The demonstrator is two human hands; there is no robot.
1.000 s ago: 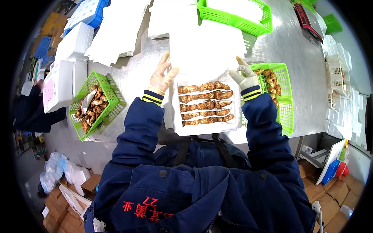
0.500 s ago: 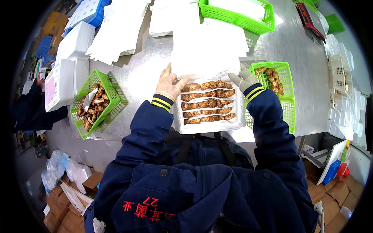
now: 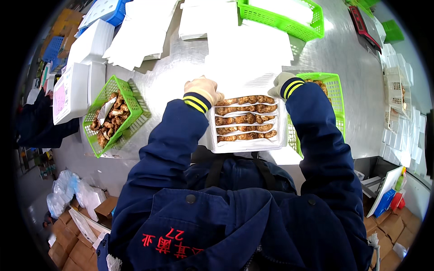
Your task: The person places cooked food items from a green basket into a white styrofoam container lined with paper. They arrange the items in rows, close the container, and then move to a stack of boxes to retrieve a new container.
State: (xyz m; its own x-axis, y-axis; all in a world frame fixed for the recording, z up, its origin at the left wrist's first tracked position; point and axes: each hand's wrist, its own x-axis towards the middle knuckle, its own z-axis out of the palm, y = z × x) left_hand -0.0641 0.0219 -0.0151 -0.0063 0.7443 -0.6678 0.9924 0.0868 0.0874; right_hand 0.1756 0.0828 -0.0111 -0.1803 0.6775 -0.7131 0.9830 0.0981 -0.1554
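A white foam box stands at the table's near edge, holding several rows of brown mushrooms with white paper between them. At its far left corner, my gloved left hand is closed, fingers curled under. My gloved right hand is likewise closed at the far right corner. White paper spans the gap between the hands at the box's far end. Whether the fingers pinch this paper or the box rim is hidden. The far row of mushrooms is partly covered.
Left of the box, a tilted green basket holds mushrooms and a white slip. Another green basket lies partly under my right sleeve. White sheets, a further green basket and a red-edged scale stand farther back. A person's dark sleeve shows at left.
Both hands have curled closed from more extended fingers. The box has shifted slightly right and away from me, and its far mushroom row is more covered. My right forearm now hides more of the right basket.
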